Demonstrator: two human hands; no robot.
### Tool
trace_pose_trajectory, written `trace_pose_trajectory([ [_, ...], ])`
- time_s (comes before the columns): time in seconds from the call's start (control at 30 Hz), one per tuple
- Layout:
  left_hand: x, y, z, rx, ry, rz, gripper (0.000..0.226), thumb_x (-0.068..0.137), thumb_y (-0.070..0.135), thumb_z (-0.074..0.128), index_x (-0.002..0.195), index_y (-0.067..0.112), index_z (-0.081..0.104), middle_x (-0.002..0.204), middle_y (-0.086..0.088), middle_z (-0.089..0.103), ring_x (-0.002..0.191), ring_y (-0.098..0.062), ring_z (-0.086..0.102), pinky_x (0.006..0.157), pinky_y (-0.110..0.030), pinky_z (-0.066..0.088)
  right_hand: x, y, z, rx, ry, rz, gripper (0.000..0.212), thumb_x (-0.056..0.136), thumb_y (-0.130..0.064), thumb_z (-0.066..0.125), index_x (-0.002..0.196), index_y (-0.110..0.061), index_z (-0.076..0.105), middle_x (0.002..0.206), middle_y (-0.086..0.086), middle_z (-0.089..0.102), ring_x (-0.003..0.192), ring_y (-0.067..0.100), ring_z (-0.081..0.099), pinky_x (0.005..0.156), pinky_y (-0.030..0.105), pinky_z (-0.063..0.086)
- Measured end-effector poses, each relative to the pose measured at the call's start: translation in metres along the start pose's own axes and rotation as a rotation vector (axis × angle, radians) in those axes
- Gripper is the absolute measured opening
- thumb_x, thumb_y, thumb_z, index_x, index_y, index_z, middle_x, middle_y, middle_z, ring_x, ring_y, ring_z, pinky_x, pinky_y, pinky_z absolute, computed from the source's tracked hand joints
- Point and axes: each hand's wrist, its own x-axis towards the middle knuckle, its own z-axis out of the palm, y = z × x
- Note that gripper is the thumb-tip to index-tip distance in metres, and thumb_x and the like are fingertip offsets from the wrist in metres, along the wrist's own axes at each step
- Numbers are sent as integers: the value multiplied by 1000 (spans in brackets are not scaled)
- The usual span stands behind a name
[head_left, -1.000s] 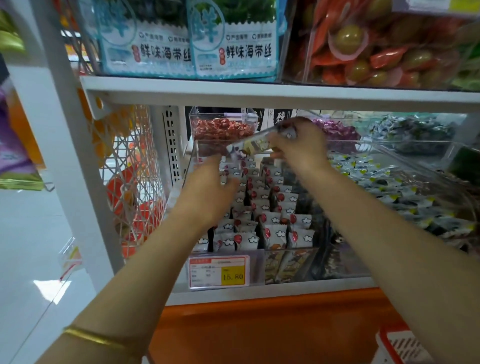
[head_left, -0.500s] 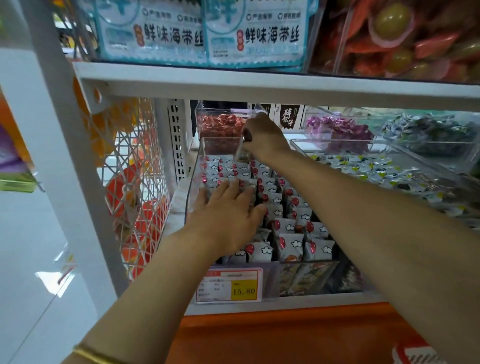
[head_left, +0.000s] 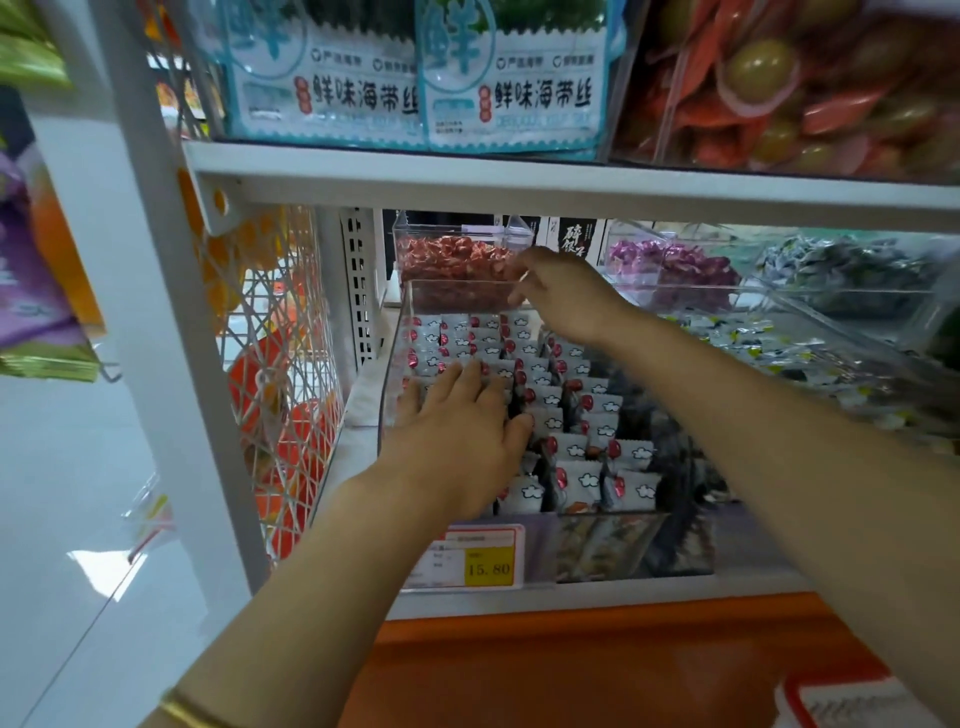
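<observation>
Overhanging packets (head_left: 597, 402), white shelf (head_left: 519, 187); possibly candies (head_left: 452, 260) behind.

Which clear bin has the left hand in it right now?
The front-left bin of white, red-dotted packets: the left hand lies flat on them. It alone has the yellow 15.80 price tag in front.

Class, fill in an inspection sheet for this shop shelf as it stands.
Surface: white shelf.
Job's things: white snack packets in rows inside a clear bin.
Clutter: price tag; red sweets and purple sweets in bins behind.
Hands: left hand flat on the packets; right hand at the bin's far end, grip unclear.
Cables: nothing seen.
Surroundings: upper shelf of packs, wire mesh panel at left.
</observation>
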Motion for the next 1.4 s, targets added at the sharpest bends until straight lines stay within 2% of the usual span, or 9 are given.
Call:
trace_pose_trajectory([
  [0.07, -6, 4, 1, 4, -3, 11, 57, 99, 45, 15, 150, 19, 10, 159, -3, -2, 145, -19, -8, 116, -46, -5, -41, -7, -11, 112, 1, -6, 23, 98, -12, 41, 114, -14, 56, 109, 5, 66, 75, 22, 60, 53, 23, 41],
  [0.2, -22, 9, 4, 14, -4, 36, 55, 99, 43, 13, 150, 21, 8, 159, -1, -2, 145, -19, -7, 115, -47, -3, -115, -13, -23, 219, 16, -2, 18, 95, -11, 50, 107, -15, 62, 100, 1, 67, 91, 13, 63, 78, 25, 50],
  [0.27, -30, 11, 5, 32, -3, 36, 54, 99, 44, 13, 150, 24, 7, 159, 0, -1, 145, -18, -6, 115, -48, -3, -139, -15, -27, 207, -1, 2, 15, 91, -11, 57, 102, -17, 65, 95, -3, 65, 87, 6, 60, 74, 16, 47],
  [0.6, -42, 12, 14, 80, 44, 36, 52, 100, 41, 12, 149, 27, 8, 159, 1, 4, 145, -18, -3, 116, -50, 2, -158, -22, -8, -310, -42, -94, 28, 85, -42, 63, 106, -25, 68, 96, -6, 55, 100, 16, 37, 73, 30, 29],
  [0.87, -41, 9, 13, 56, 60, 53, 52, 99, 41, 14, 149, 27, 10, 158, 1, 6, 145, -16, 0, 116, -49, 3, -159, -19, -23, 150, -23, -25, 8, 84, -24, 66, 77, -23, 64, 79, -16, 57, 80, 1, 52, 71, 15, 36],
  [1.03, -48, 21, -9, -415, 251, 111, 46, 99, 35, 34, 142, 20, 37, 150, -1, 31, 137, -16, 27, 111, -30, 20, -172, -1, -54, 776, 275, 154, 9, 87, -10, 62, 80, -14, 64, 77, -1, 67, 70, 6, 63, 65, 20, 54],
  [1.17, -56, 31, -20, -723, 197, 149, 41, 93, 34, 47, 131, 21, 50, 104, 12, 59, 83, 7, 55, 68, -4, 42, -177, 2, -52, 1042, 405, 262, 14, 90, -7, 57, 78, -12, 64, 68, -6, 68, 66, 9, 63, 61, 24, 56],
  [1.27, -56, 30, -21, -934, 185, 70, 22, 93, 23, 50, 111, 19, 62, 82, 3, 65, 65, 4, 61, 56, -7, 46, -176, -1, -45, 1115, 418, 291, 14, 90, -8, 57, 78, -10, 64, 66, -6, 69, 63, 7, 64, 56, 21, 54],
  [1.4, -53, 24, -22, -1271, 179, -120, 20, 92, 23, 52, 97, 10, 67, 75, -4, 68, 69, -11, 66, 62, -20, 56, -176, -5, -38, 1163, 368, 308, 10, 88, -10, 59, 80, -9, 64, 66, -4, 69, 59, 7, 63, 53, 20, 53],
])
